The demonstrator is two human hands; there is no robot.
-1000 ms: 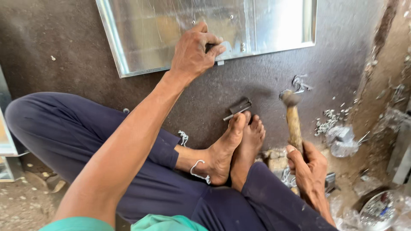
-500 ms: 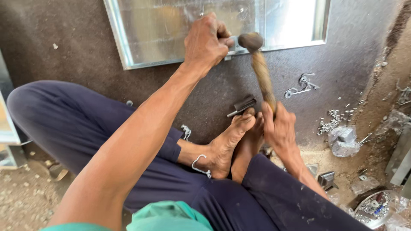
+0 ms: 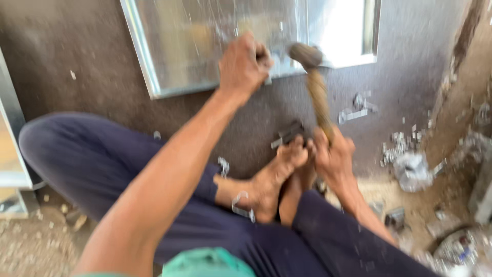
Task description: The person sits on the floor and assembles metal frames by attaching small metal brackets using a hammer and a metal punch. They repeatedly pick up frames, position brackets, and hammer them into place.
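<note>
My left hand (image 3: 243, 64) reaches forward and grips a small dark tool against the near edge of a shiny sheet-metal panel (image 3: 195, 36) that lies on the dark floor. My right hand (image 3: 333, 156) is closed round the wooden handle of a hammer (image 3: 312, 77), whose dark head sits just right of my left hand, at the panel's edge. The view is blurred by motion. I sit cross-legged in dark blue trousers, my bare feet (image 3: 279, 177) between my two arms.
A small dark metal piece (image 3: 289, 132) lies by my toes. Bent metal scraps (image 3: 356, 107) and shiny offcuts (image 3: 407, 154) litter the floor at the right. Another metal panel's edge (image 3: 10, 149) stands at the left. Debris and round tins (image 3: 456, 251) sit at the lower right.
My right hand lifted the hammer from low at the right and swung its head up beside my left hand at the panel's edge. My left hand stayed on the panel.
</note>
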